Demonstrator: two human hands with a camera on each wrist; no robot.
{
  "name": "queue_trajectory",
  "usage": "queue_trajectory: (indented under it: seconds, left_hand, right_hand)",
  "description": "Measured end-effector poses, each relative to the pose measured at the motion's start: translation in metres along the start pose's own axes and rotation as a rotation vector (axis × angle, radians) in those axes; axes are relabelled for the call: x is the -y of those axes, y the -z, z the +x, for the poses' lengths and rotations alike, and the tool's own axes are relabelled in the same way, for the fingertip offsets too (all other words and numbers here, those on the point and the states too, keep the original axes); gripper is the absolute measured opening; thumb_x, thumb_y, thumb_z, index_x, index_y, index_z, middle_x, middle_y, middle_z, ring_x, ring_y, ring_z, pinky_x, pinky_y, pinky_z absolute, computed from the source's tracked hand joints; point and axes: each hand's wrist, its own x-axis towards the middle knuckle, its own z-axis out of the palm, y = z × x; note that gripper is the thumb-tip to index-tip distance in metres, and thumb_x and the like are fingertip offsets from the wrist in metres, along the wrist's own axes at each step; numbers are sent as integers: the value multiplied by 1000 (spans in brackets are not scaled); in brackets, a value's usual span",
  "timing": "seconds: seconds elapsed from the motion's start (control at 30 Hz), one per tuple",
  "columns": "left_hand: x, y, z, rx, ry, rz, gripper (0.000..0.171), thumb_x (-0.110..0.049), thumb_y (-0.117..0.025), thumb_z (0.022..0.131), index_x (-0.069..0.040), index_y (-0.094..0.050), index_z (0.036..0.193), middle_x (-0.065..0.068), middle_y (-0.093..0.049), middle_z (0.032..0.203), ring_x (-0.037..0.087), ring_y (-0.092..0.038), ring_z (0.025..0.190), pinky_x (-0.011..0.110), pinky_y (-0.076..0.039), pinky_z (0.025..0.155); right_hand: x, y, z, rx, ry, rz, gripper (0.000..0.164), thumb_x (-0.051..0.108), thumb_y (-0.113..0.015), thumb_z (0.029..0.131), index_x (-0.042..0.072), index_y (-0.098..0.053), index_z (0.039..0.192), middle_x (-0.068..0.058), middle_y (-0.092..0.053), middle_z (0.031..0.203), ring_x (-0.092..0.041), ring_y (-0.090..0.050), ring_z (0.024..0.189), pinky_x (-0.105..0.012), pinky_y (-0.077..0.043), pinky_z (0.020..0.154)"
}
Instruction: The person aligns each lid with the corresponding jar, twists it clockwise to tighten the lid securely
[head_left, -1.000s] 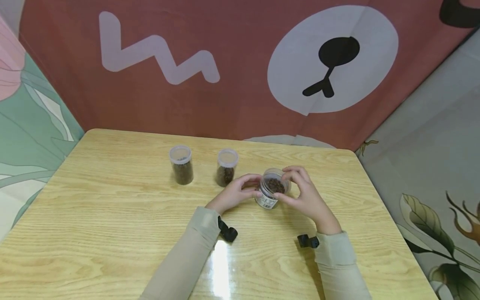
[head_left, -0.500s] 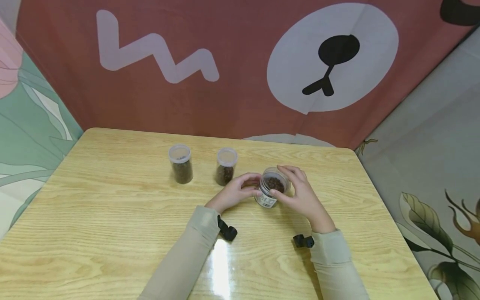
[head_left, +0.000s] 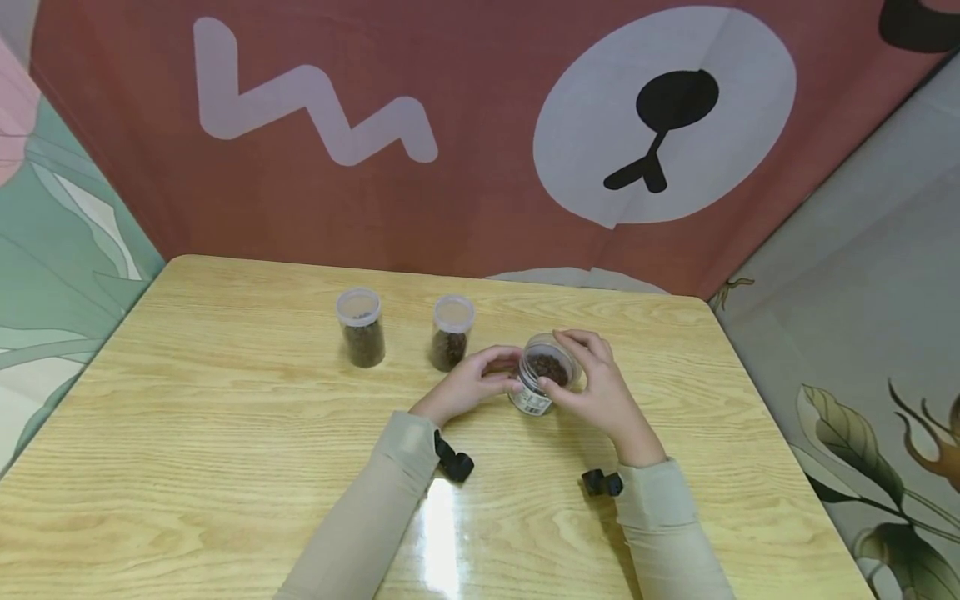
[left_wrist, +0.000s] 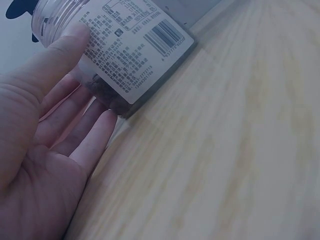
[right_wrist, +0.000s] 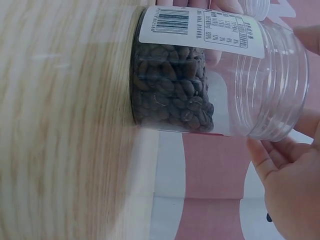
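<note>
A clear plastic jar [head_left: 532, 403] stands on the table, partly filled with dark brown, bean-like pieces [right_wrist: 170, 90]. Its white label [left_wrist: 140, 45] carries a barcode and small print. My left hand [head_left: 480, 385] holds the jar's side, thumb near the neck and fingers round the lower body. At the jar's top, my right hand [head_left: 596, 390] grips the clear lid [right_wrist: 287, 85] by its edge, thumb on the near side and fingers across the far side. Through the clear plastic the neck's ridges show.
Left of my hands stand two more clear jars, a shorter one [head_left: 452, 335] and a taller one [head_left: 362, 330], both with pale lids and dark contents. The wooden table [head_left: 225, 433] ends at a printed red curtain [head_left: 480, 217].
My right hand has shifted slightly left, and its fingers have moved in along the lid's edge. The left hand and the jar stay nearly in place.
</note>
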Motion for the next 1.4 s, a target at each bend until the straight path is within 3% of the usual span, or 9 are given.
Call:
queue_trajectory:
  seconds: [0.4, 0.87, 1.4]
  left_hand:
    - [-2, -1, 1, 1, -2, 35, 55, -20, -72, 96, -14, -52, 147, 4, -53, 148, 20, -51, 135, 32, -46, 110]
    - [-3, -1, 0, -7, 14, 66, 56, -24, -73, 95, -16, -53, 147, 1, -54, 147, 20, -51, 136, 35, -46, 110]
    - [1, 0, -2, -8, 7, 80, 57, -26, -72, 96, -15, -51, 148, 2, -54, 148, 21, -50, 137, 37, -45, 112]
  right_hand:
    - [3, 0, 1, 31, -37, -21, 72, 21, -82, 86, -3, -51, 146, -21, -45, 141, -40, -38, 131, -65, -41, 104]
    - [10, 9, 3, 126, -165, 47, 78, 26, -83, 88, 3, -45, 152, -19, -41, 145, -42, -40, 136, -66, -38, 108]
    - [8, 7, 0, 176, -166, 105, 82, 24, -81, 90, 3, -37, 156, -20, -35, 149, -42, -30, 140, -69, -34, 110]
